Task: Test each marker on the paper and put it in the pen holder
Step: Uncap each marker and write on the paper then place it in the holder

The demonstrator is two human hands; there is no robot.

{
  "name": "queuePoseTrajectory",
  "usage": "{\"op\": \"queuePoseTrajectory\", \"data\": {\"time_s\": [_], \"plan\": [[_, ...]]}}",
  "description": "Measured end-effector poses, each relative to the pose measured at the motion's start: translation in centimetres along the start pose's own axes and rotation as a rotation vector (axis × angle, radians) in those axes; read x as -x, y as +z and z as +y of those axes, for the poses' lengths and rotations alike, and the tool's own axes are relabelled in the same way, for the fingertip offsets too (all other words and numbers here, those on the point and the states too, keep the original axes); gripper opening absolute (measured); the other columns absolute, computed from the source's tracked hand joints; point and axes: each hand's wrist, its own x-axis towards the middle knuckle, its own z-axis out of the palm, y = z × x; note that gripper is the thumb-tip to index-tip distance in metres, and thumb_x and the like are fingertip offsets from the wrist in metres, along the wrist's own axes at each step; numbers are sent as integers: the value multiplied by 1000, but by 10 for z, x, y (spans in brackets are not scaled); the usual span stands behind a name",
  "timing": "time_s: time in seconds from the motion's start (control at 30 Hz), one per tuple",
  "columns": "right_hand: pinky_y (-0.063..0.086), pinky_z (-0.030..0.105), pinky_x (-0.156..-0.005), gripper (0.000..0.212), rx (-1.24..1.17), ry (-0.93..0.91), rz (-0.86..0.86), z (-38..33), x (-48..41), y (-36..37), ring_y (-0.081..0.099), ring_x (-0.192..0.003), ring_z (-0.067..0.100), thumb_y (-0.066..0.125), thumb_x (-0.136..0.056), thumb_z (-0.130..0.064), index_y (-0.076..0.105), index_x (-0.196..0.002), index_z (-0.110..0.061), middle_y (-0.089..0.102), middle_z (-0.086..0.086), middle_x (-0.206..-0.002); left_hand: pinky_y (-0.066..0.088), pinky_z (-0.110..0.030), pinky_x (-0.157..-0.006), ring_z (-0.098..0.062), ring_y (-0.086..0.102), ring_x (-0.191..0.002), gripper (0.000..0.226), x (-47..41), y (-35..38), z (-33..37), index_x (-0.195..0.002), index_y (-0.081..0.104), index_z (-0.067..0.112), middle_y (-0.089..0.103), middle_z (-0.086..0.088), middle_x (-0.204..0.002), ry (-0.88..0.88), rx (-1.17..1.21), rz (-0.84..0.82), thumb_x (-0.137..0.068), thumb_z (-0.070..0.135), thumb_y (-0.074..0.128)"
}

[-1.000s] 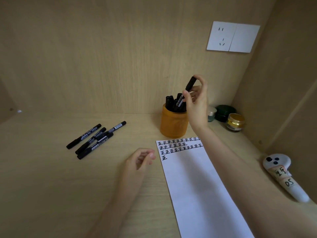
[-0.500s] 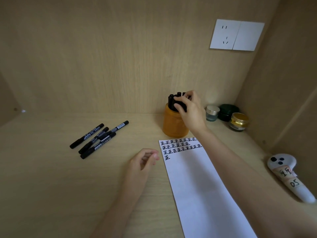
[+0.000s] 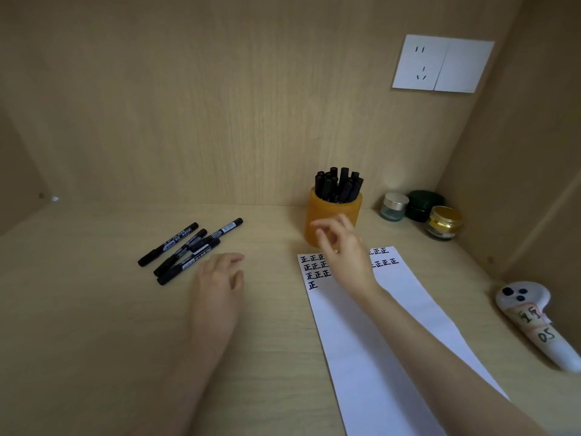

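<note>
Markers (image 3: 184,250) loose on desk (image 3: 94,309); left hand (image 3: 220,287) and right hand (image 3: 344,250) are slack-fingered, empty. I'd pinch nearest one mid-barrel.

The left hand (image 3: 217,284) lies palm down, fingers relaxed and nearly straight, thumb alongside the index finger, holding nothing. The left forearm trails straight back behind the fingers. The right hand (image 3: 342,250) is empty, fingers loosely curled and spread. The right forearm runs diagonally back from the fingers.
</note>
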Motion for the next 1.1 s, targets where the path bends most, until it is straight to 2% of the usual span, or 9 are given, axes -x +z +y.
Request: {"op": "queuePoseTrajectory", "data": {"time_s": [0.1, 0.2, 0.4, 0.53, 0.73, 0.87, 0.93, 1.0, 1.1], "plan": [[44, 28, -67, 17, -59, -5, -41, -8, 17, 2, 51, -73, 11, 53, -96, -13, 67, -104, -16, 55, -10, -91, 38, -43, -94, -31, 51, -109, 29, -13, -10, -22, -111, 64, 8, 59, -11, -114, 10, -242, 54, -83, 1, 60], [43, 24, -66, 17, -95, 22, -68, -14, 29, 2, 53, -76, 13, 53, -96, -13, 68, -102, -18, 57, -17, -92, 42, -48, -88, -37, 53, -102, 32, -21, -16, -38, -110, 62, 3, 57, -18, -112, -21, -360, 59, -79, -1, 62], [38, 12, -66, 18, -128, 75, -73, -16, 41, -1, 54, -78, 10, 54, -96, -11, 69, -100, -21, 59, -20, -90, 41, -48, -87, -41, 51, -104, 34, -27, -18, -49, -116, 58, -2, 58, -26, -111, -82, -450, 6, -82, 2, 60], [38, 12, -66, 19, -124, 116, -99, -17, 46, -1, 54, -80, 10, 53, -96, -13, 68, -99, -25, 60, -19, -92, 43, -47, -84, -40, 55, -99, 31, -24, -18, -52, -115, 59, -1, 61, -24, -107, -63, -437, -2, -84, 4, 61], [35, 12, -65, 22, -132, 172, -103, -22, 56, 2, 54, -77, 9, 53, -96, -14, 68, -95, -30, 60, -24, -90, 48, -43, -88, -29, 55, -102, 29, -8, -13, -43, -117, 60, 5, 60, -15, -111, -52, -188, -48, -88, 5, 59], [37, 20, -66, 10, -319, 324, -176, -26, 58, 5, 51, -69, 8, 59, -94, -31, 67, -99, -29, 58, -18, -77, 42, -18, -80, -9, 53, -96, 24, 7, -13, -8, -116, 57, 17, 52, 1, -109, -32, 127, -58, -94, 10, 50], [36, 21, -66, 30, -548, 417, -251, -33, 57, 6, 49, -64, 7, 64, -85, -44, 66, -105, -21, 50, -10, -64, 41, -11, -73, 1, 52, -89, 23, 14, -12, 10, -111, 57, 24, 52, 6, -108, -18, 279, -156, -94, 12, 49], [35, 15, -59, 39, -701, 439, -273, -38, 57, 7, 48, -57, 6, 67, -81, -41, 64, -106, -12, 46, -5, -58, 44, -12, -72, 1, 55, -86, 24, 21, -9, 24, -108, 56, 29, 55, 7, -106, 48, 388, -278, -94, 10, 49], [35, 11, -49, 19, -772, 426, -230, -43, 56, 4, 45, -49, 4, 64, -88, -22, 64, -95, -4, 48, -6, -52, 42, -8, -70, 1, 57, -77, 25, 32, 0, 34, -106, 53, 30, 60, 3, -95, 125, 458, -428, -96, 9, 44]]}}
